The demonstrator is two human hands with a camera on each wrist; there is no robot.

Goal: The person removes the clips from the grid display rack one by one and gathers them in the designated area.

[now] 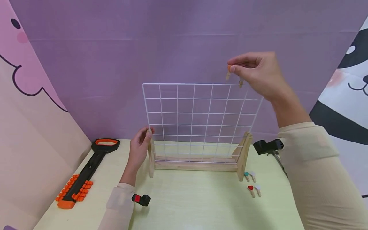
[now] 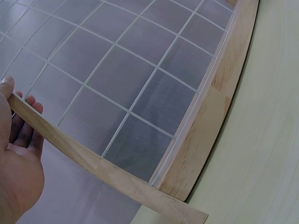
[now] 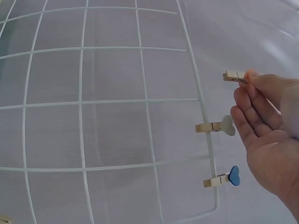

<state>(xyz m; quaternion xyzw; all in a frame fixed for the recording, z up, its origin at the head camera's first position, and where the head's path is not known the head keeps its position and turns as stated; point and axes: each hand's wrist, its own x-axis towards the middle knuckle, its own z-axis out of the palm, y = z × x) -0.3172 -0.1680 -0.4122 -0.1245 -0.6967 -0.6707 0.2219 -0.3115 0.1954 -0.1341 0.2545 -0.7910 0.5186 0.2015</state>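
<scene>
Head view: what does the right hand (image 1: 256, 70) hold?
A clip (image 1: 228, 76), pinched by its orange end above the grid (image 1: 184, 99), perhaps leaving the biting end free.
And the left hand (image 1: 139, 148)?
It grips the stand (image 1: 151, 159), presumably to steady the grid.

On the right, a pale beige sleeve (image 1: 325, 191) is wrinkling in fine creases at its near part and ending in a wide cuff (image 1: 307, 142); a black camera (image 1: 263, 147) is jutting out beside it. On the left, a similar sleeve (image 1: 118, 212) is bearing another black camera (image 1: 146, 200) with a red patch (image 1: 137, 198).
</scene>
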